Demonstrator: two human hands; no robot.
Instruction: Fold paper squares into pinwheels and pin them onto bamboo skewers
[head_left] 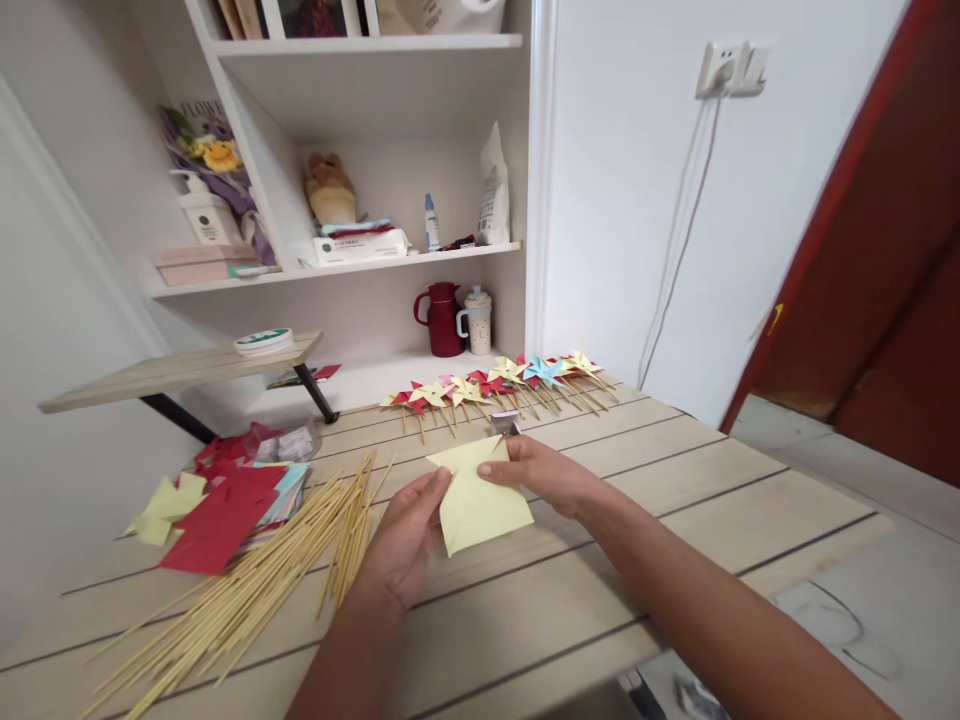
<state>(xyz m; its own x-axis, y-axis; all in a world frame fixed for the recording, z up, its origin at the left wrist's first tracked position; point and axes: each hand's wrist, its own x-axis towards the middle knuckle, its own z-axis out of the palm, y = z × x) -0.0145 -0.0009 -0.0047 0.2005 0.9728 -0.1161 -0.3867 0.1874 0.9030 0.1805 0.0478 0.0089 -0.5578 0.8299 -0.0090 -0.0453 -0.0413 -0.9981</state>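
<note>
A pale yellow paper sheet (484,515) is held up over the table between my two hands. My left hand (411,535) pinches its left edge, thumb on top. My right hand (541,475) grips the upper right part with its thumb on the face, the other fingers mostly hidden behind. Slits seem to run in from some corners of the sheet. Just beyond it sits a small shiny object (505,421), partly covered and too unclear to name. Left of my left hand lies a loose pile of thin wooden sticks (281,565).
Paper pinwheels on sticks (469,392) lie in a row along the table's (720,490) far side. Red paper sheets (225,515) and a cut yellow piece (169,508) lie at left, near a small raised stand (187,368). Behind are shelves (367,45) and a red jug (447,320).
</note>
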